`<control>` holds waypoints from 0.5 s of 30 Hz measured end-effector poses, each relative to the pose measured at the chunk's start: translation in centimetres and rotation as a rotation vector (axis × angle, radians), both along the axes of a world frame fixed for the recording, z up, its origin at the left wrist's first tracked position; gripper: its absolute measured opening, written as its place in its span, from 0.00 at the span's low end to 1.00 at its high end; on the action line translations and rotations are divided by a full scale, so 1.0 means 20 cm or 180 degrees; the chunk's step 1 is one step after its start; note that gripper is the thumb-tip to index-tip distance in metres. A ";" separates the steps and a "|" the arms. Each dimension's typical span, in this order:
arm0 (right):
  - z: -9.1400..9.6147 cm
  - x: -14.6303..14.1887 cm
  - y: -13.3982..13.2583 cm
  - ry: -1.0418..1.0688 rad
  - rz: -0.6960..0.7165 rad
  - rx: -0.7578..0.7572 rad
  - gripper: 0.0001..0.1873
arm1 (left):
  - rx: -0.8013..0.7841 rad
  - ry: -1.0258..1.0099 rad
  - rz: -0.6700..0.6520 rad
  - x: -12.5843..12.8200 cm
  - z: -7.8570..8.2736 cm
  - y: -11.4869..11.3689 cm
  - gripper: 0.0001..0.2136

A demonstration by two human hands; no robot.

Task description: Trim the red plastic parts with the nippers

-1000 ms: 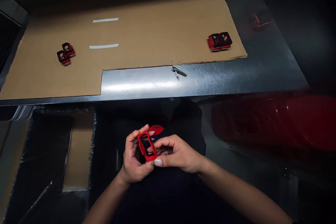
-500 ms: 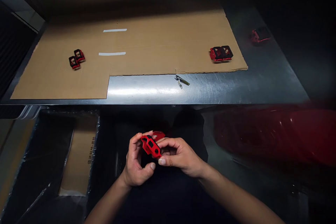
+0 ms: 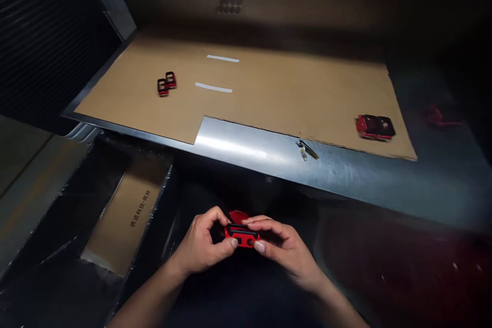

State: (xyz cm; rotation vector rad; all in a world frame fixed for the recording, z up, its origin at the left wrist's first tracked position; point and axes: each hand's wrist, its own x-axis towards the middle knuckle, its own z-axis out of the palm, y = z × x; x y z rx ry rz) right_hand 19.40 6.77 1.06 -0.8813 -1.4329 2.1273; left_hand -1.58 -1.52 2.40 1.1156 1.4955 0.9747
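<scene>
Since half a second ago, one small red-and-black frame (image 3: 244, 234) has turned from slanting to nearly level, and the left thumb has come onto it. It is held at six o'clock, off the counter (image 3: 253, 146): glossy black along the top, bright red on the near face, which shows one dark rectangular opening and one round hole. Left-hand (image 3: 205, 241) fingers pinch its nine o'clock end; right-hand (image 3: 288, 246) fingers pinch its three o'clock end. Just beyond it sits one flat red shape (image 3: 239, 217), partly hidden.

Counted on the cardboard sheet (image 3: 280, 92): two similar frames (image 3: 166, 85) touching at ten o'clock, two more (image 3: 374, 127) side by side at three o'clock, and two white strips (image 3: 223, 58) near eleven. One small metal tool (image 3: 308, 148) lies on bare counter toward three o'clock; farther out that way, one red piece (image 3: 440, 117) is blurred.
</scene>
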 end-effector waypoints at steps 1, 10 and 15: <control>0.00 -0.01 0.01 -0.0132 0.0124 0.0130 0.12 | -0.0195 0.0070 -0.0143 -0.03 0.03 0.00 0.10; -0.05 -0.13 0.05 -0.1139 0.0680 0.0200 0.24 | -0.1074 0.0080 0.1703 -0.77 -0.19 -0.13 0.25; -0.15 -0.13 0.10 -0.1605 0.0296 0.0194 0.28 | -0.1842 0.0654 0.2666 -1.09 -0.56 0.00 0.15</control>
